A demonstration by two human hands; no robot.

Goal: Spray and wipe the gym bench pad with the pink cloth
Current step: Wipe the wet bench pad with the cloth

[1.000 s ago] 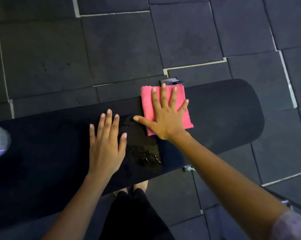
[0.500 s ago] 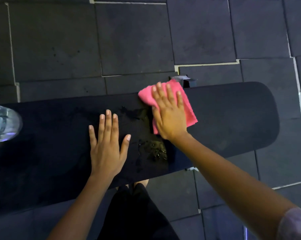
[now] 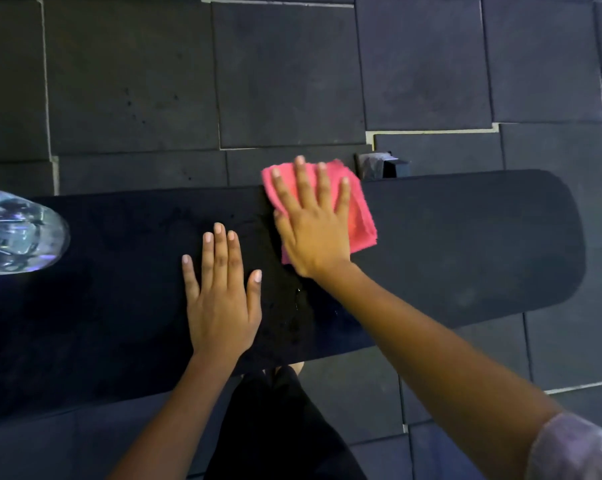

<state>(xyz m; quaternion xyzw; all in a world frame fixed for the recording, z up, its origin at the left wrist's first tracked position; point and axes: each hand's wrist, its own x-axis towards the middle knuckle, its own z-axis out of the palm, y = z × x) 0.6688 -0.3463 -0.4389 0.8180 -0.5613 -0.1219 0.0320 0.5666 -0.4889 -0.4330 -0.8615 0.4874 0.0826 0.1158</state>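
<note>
Dark rubber floor tiles (image 3: 292,81) are spreading out under everything. The black bench pad (image 3: 465,244) is lying across them, its long axis running left to right and its rounded end pointing right. I am resting my left hand (image 3: 221,299) flat on the middle of the pad, fingers straight and holding nothing. I am pressing my right hand (image 3: 313,226), fingers straight and spread, down on the pink cloth (image 3: 363,223), which is lying folded at the pad's far edge, just right of my left hand. A clear bottle (image 3: 15,233) is sitting on the pad's left part, cropped by the frame. Wet droplets (image 3: 296,306) are glistening on the pad between my wrists.
</note>
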